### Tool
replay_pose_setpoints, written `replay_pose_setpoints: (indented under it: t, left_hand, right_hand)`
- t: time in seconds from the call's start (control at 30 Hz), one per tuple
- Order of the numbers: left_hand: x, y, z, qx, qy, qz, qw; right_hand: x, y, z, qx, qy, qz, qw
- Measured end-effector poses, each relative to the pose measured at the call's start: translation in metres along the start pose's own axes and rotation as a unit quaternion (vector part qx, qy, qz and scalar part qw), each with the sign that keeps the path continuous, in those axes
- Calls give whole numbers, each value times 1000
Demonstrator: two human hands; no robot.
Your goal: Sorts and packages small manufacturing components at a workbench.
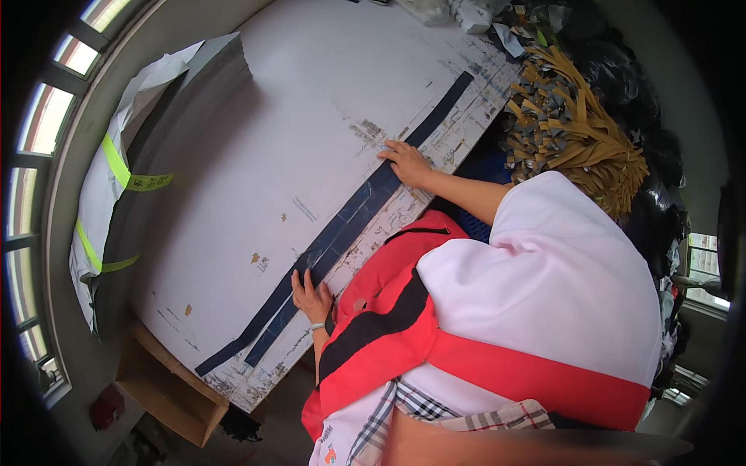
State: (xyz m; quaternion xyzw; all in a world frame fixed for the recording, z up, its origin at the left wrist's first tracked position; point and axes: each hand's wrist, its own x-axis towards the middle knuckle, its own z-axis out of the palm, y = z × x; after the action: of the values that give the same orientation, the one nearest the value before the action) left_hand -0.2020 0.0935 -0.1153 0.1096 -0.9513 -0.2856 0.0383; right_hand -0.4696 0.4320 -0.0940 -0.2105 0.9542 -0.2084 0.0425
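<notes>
- Nearest me I see a white and red shirt (pixel 544 311) filling the lower right of the view.
- My left hand (pixel 311 295) lies flat on the near stretch of the dark blue strips (pixel 342 225), fingers spread, its grip wide and closed on nothing.
- My right hand (pixel 406 161) presses flat on the strips further along, arm stretched out, its grip also wide.
- The strips run in a long line close to the bench's near edge, from the lower left up to the far right; both hands rest on top of them, well apart.
- The bench (pixel 256 140) is a white board, scuffed and chipped along that edge.
- A cardboard box (pixel 167 392) sits below its near corner.
- At the far left a wrapped stack of sheets (pixel 167 116) bears green tape (pixel 124 175).
- Beyond the right hand a heap of tan and grey strips (pixel 567 124) lies beside black bags (pixel 622 70).
- Windows (pixel 43 116) curve along the left wall.
</notes>
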Motion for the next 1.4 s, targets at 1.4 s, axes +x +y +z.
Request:
replay_pose_setpoints:
  t: [1.4]
  left_hand:
    - [-135, -226, -146, 140, -10, 57, 988]
  right_hand:
    - [-349, -250, 182, 170, 45, 300, 938]
